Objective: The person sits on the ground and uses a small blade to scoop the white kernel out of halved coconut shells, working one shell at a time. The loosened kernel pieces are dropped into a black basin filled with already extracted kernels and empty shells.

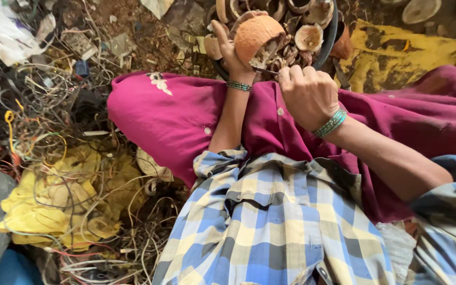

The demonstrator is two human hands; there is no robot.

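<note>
My left hand (227, 50) holds a round brown coconut shell (254, 36) from the left side, its broken opening facing down toward me. My right hand (308, 94) is closed around a thin metal tool (265, 69) whose tip pokes into the shell's opening. Both wrists wear beaded teal bangles. The hands work above my lap, which is draped in magenta cloth (175, 121), just in front of a dark basin (329, 32) filled with several coconut shell pieces.
A tangle of thin wires (54, 105) covers the ground at the left, over yellow plastic (54, 211). More yellow sheeting (397, 53) lies at the upper right. A white bag (1, 29) sits at the top left. My checked shirt fills the lower middle.
</note>
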